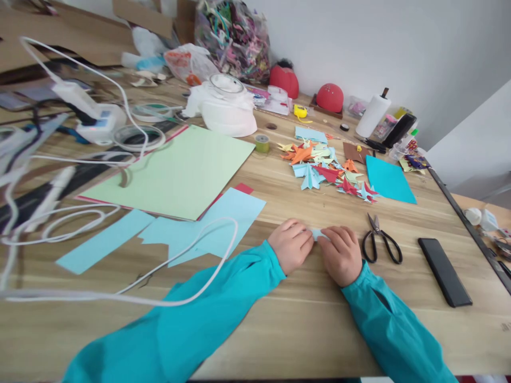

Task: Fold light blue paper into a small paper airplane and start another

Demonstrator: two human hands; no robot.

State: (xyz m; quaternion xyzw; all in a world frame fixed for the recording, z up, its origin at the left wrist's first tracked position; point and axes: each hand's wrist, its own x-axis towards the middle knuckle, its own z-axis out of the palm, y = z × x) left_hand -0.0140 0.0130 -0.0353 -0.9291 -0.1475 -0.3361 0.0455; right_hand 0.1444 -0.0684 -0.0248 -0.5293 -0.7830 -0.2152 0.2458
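My left hand (291, 246) and my right hand (340, 254) rest close together on the wooden table. Between them shows a small piece of light blue paper (316, 234), mostly covered by my fingers. Both hands are closed, one on each end of it. Just right of my right hand lies a pair of scissors (377, 236) with black handles, blades pointing away. Beyond my hands is a pile of folded paper shapes (331, 167) in orange, red, blue and pale green. Cut light blue paper sheets (223, 226) lie left of my left hand.
A large pale green sheet (179, 170) lies at the left, with a white cable (199, 298) looping over my left sleeve. A black phone (445, 271) is at the right, a turquoise sheet (391, 179) behind it. A spool (262, 142) and a white bundle (225, 109) stand farther back.
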